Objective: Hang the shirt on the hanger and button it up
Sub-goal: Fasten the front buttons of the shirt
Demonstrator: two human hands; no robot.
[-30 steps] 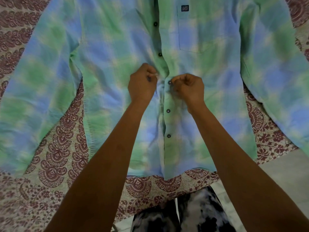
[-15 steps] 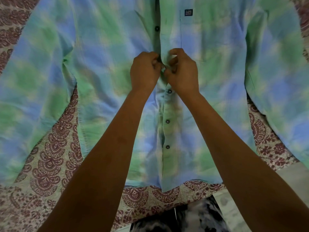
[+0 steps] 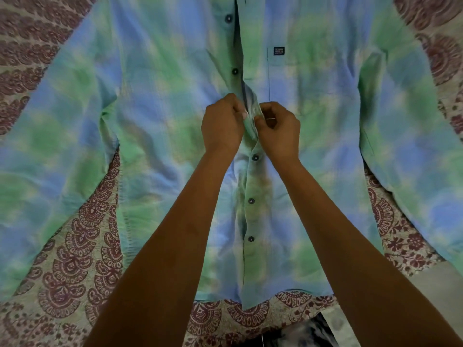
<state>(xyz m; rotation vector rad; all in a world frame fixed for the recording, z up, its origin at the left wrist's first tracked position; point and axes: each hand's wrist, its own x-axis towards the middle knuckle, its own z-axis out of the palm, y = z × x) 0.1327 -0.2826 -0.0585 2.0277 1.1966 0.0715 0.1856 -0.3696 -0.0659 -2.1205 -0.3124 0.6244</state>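
Note:
A blue and green checked shirt lies flat, front up, sleeves spread to both sides. Its front placket runs down the middle with dark buttons; three below my hands are fastened, two above sit on the open edge. My left hand pinches the left edge of the placket. My right hand pinches the right edge, a fold of cloth raised between them. The button at that spot is hidden by my fingers. A chest pocket with a dark label is up right. No hanger is in view.
The shirt rests on a cream bedsheet printed with maroon paisley. The sheet's near edge runs along the bottom, with pale floor at the lower right and my dark patterned trousers below it.
Both hands moved from the button they held a second ago up the placket to the one above it, leaving that lower button fastened. The view shifted, showing more of the shirt's upper part.

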